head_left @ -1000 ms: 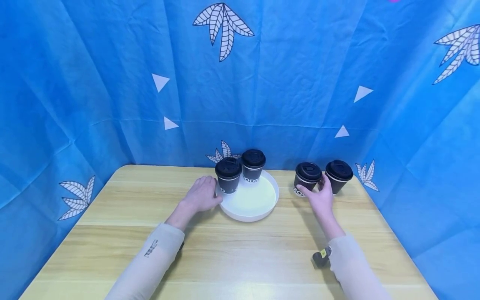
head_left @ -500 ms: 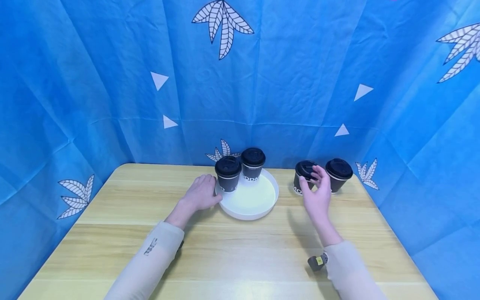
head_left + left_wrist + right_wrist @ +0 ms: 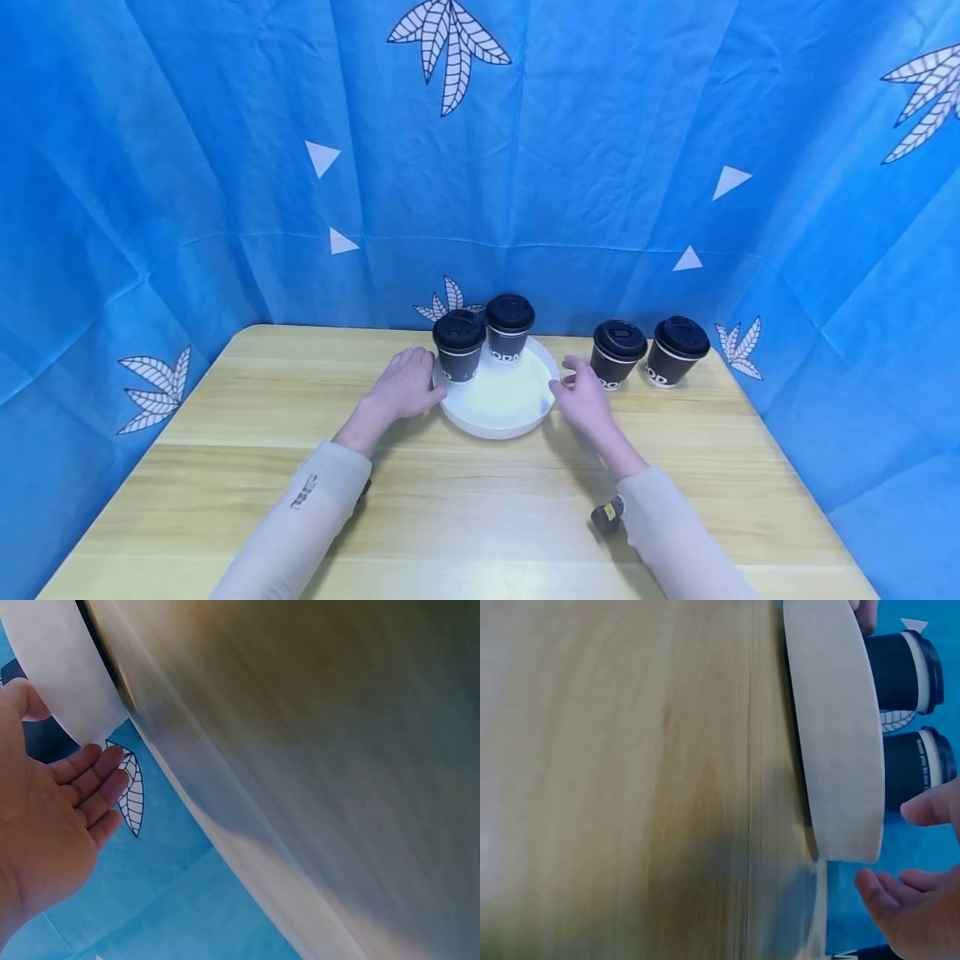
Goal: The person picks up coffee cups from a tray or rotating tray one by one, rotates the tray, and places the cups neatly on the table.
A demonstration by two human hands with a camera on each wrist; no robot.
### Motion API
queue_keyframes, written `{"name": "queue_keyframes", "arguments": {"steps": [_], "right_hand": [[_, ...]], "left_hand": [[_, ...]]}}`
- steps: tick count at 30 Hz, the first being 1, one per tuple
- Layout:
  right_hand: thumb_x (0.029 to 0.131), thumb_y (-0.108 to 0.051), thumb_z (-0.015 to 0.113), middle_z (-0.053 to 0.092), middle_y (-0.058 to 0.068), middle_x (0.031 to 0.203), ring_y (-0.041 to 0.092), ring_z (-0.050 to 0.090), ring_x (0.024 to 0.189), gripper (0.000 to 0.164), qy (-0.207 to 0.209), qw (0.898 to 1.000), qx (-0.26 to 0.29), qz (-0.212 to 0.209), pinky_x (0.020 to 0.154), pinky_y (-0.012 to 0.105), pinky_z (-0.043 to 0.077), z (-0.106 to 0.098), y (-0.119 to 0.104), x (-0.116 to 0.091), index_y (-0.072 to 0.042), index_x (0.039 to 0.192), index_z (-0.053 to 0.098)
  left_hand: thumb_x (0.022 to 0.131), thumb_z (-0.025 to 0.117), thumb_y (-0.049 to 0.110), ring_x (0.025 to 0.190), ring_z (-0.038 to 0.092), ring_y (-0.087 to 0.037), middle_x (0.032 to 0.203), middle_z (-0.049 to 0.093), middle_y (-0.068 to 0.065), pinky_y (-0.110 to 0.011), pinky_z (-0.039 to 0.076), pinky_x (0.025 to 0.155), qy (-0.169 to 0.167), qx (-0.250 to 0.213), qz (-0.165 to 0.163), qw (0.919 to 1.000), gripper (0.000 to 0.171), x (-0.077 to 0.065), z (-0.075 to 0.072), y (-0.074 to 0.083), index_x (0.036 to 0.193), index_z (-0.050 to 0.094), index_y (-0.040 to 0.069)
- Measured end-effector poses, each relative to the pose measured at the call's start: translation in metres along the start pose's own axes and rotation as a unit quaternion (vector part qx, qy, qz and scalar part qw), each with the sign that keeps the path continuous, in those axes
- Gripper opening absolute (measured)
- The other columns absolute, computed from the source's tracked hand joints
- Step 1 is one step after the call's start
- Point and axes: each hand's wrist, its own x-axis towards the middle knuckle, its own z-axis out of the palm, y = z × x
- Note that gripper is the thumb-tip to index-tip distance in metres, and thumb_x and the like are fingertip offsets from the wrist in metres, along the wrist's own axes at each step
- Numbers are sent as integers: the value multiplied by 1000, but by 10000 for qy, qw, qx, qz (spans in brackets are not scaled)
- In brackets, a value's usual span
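Note:
A round white tray (image 3: pixel 498 408) stands on the wooden table with two lidded paper coffee cups upright in it: a front-left cup (image 3: pixel 459 346) and a back cup (image 3: pixel 510 327). My left hand (image 3: pixel 405 385) holds the tray's left side, the thumb at the rim and the fingers along the outer wall. In the left wrist view the thumb of that hand (image 3: pixel 52 817) overlaps the rim. At the tray's right edge is my right hand (image 3: pixel 585 400), its thumb and fingers spread apart. The right wrist view shows a gap between this hand (image 3: pixel 919 900) and the tray wall (image 3: pixel 840 742).
Two more lidded cups stand on the table right of the tray, a nearer-left one (image 3: pixel 617 357) and a far-right one (image 3: pixel 675 354). A blue curtain (image 3: pixel 600 150) hangs behind the table (image 3: pixel 480 517) and along its sides.
My right hand has let go of the left one of the two cups on the right and moved left to the tray's right edge. The left hand has stayed at the tray.

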Motion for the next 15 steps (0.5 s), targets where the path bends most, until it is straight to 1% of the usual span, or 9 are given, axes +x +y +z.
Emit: {"name": "queue_keyframes", "arguments": {"steps": [3, 5, 9, 11, 15], "right_hand": [[97, -11, 61, 52, 25, 148, 41, 59, 126, 61, -248, 9996, -111, 56, 105, 52, 49, 3, 2, 4, 7, 152, 40], [96, -6, 59, 52, 28, 148, 42, 60, 125, 61, -344, 9992, -201, 33, 105, 52, 50, 4, 3, 4, 9, 152, 41], [93, 1, 56, 51, 32, 147, 45, 61, 125, 59, -411, 9987, -313, -45, 106, 52, 50, 4, 4, 2, 12, 149, 42], [93, 1, 56, 50, 33, 148, 45, 60, 126, 59, -429, 9986, -312, -55, 106, 51, 50, 4, 4, 1, 12, 149, 43], [94, 0, 58, 49, 35, 147, 47, 59, 127, 58, -512, 9984, -222, -85, 107, 52, 49, 4, 4, -3, 14, 148, 43]], "left_hand": [[94, 60, 39, 108, 50, -32, 118, 57, -18, -48, 42, 105, -35, -50, -45, 10000, 63, 1, 0, 1, 132, 53, -10], [95, 59, 38, 110, 50, -33, 120, 57, -19, -48, 42, 107, -57, -76, -66, 9999, 63, 0, -1, 2, 134, 52, -11], [96, 59, 34, 111, 51, -34, 122, 57, -21, -50, 42, 108, -115, -309, -179, 9993, 62, -2, -4, 5, 136, 51, -13], [96, 60, 32, 110, 52, -34, 120, 58, -21, -50, 44, 106, -125, -522, -295, 9981, 60, -3, -6, 7, 135, 52, -13], [97, 62, 30, 106, 56, -34, 116, 60, -20, -52, 47, 101, -75, -953, -649, 9933, 52, -4, -11, 11, 130, 55, -10]]}}
